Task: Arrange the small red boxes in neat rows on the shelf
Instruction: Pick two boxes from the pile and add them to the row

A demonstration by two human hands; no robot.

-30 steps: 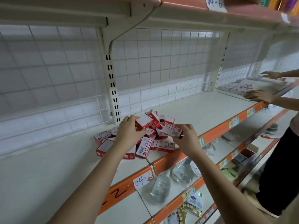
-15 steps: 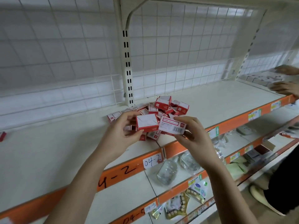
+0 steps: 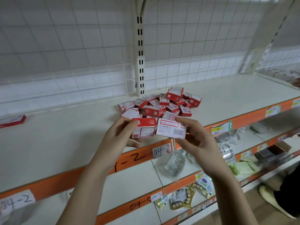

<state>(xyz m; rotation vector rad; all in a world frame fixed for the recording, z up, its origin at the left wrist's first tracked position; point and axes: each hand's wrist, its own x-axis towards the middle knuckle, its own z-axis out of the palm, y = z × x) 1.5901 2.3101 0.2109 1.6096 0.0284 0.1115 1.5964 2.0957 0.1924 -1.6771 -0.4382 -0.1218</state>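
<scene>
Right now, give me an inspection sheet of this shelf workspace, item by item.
Surface: white shelf with an orange front strip, handwritten tag 04-2.
Job's things: loose pile of small red boxes near the slotted upright, no rows yet; one red box and a box with a barcode held in front of the pile; a lone red box far left.
Clutter: clear plastic packs and packets on the lower shelves.
Grippers: left hand holds the red box; right hand pinches the barcode box.
Cables: nothing seen.
Surroundings: white wire grid back panel; another person's dark clothing at lower right.
</scene>
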